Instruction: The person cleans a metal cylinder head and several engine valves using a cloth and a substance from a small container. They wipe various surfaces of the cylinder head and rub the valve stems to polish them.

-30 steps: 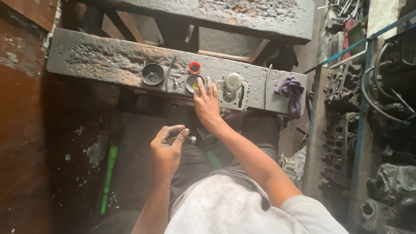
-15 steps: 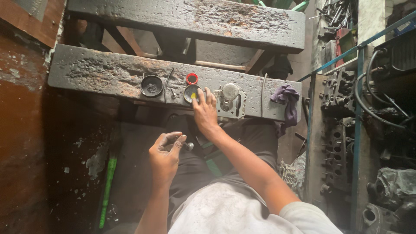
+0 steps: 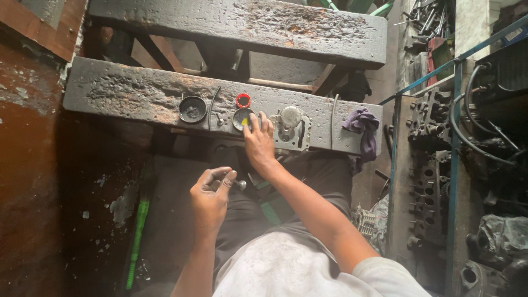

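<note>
My right hand (image 3: 258,142) reaches forward onto a dark, greasy wooden bench plank (image 3: 137,93), with its fingertips in a small round tin (image 3: 242,118) that holds something yellow. A red ring-shaped cap (image 3: 243,100) lies just beyond the tin. Over my lap, my left hand (image 3: 210,197) is closed around a slim metal valve (image 3: 237,184) with a round head. A grey metal engine part (image 3: 290,127) with a round top sits on the plank right beside my right hand.
A dark round lid or dish (image 3: 193,109) lies left of the tin. A purple rag (image 3: 364,127) hangs off the plank's right end. A second plank (image 3: 247,27) lies beyond. Cylinder heads (image 3: 429,165) and hoses crowd the right. A green-handled tool (image 3: 137,236) lies on the floor at left.
My right hand has stayed at the tin, its fingers shifting slightly. My left hand keeps hold of the valve. The view has drifted a little.
</note>
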